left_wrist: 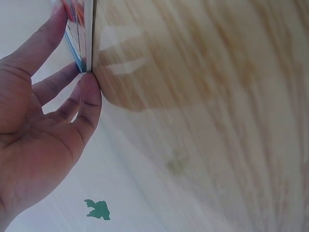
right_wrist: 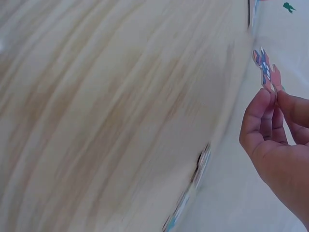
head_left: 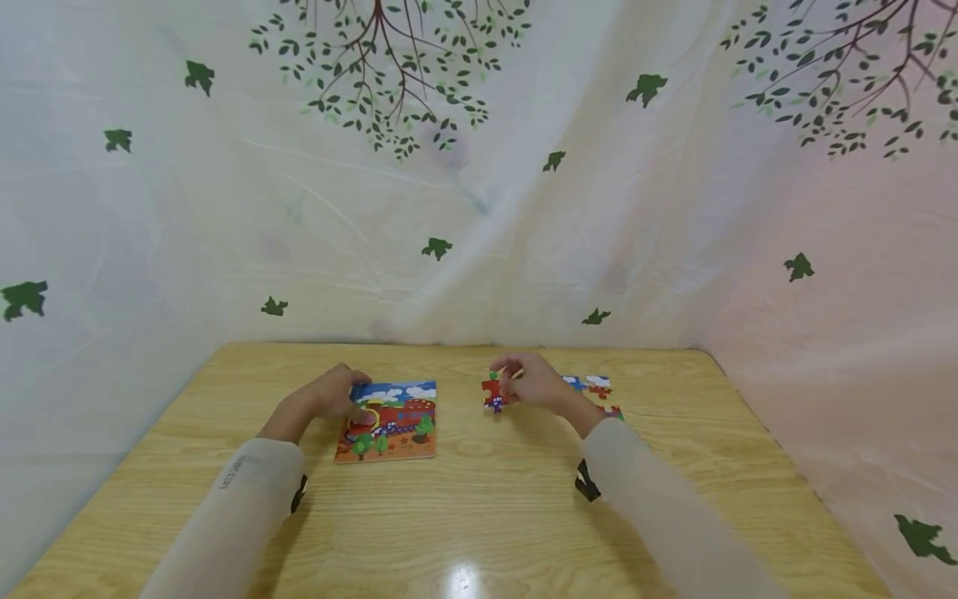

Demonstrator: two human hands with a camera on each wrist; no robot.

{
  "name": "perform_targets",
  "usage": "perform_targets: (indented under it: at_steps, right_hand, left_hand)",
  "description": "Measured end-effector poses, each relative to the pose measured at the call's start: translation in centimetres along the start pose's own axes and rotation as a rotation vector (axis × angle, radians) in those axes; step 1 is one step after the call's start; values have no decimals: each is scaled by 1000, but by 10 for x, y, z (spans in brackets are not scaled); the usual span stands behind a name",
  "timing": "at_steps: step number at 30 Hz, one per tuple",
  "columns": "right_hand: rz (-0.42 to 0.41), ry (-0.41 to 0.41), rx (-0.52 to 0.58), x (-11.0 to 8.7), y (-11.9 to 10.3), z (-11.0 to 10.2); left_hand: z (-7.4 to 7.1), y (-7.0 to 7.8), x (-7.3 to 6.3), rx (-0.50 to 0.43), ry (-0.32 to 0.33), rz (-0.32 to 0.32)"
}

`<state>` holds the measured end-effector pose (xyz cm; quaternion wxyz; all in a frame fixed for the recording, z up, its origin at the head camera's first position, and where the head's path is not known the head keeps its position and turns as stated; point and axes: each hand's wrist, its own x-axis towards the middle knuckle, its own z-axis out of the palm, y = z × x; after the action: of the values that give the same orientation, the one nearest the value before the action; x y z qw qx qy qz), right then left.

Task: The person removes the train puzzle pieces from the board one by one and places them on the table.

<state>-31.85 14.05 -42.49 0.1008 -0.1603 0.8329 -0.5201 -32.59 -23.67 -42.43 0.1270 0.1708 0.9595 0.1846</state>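
A square picture board (head_left: pixel 407 428), printed with blue sky, clouds, a red vehicle and green trees, lies left of the table's middle. My left hand (head_left: pixel 337 395) grips its upper left part. In the left wrist view the thumb (left_wrist: pixel 46 41) is on the printed face, with the other fingers bent at the board's edge. To the right, my right hand (head_left: pixel 533 383) pinches a red jigsaw puzzle piece (head_left: pixel 491 393) between thumb and fingers. The right wrist view shows this piece (right_wrist: pixel 264 67) edge-on, with blue and white print on it.
More jigsaw pieces (head_left: pixel 599 383) lie on the wooden table (head_left: pixel 464 507) right of my right hand, partly hidden by its wrist. Behind the table hangs a pale curtain (head_left: pixel 494 283) with printed leaves and green birds.
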Motion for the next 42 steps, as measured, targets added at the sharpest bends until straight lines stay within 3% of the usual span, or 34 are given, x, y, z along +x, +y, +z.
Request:
perform_targets:
  at_steps: [11, 19, 23, 30, 42]
  right_hand:
    - [18, -3, -97, -39, 29, -53]
    - [-3, 14, -190, -59, 49, -79]
    - [2, 5, -227, -64, 54, -86]
    - [-62, 1, -476, -65, 54, -93]
    - [-40, -46, -552, -62, 53, -92]
  left_hand:
    - [4, -2, -1, -16, 2, -11]
    - [4, -4, 1, 10, 12, 24]
    - [4, -6, 2, 11, 4, 26]
    - [3, -6, 3, 1, 3, 4]
    - [2, -4, 3, -1, -2, -4]
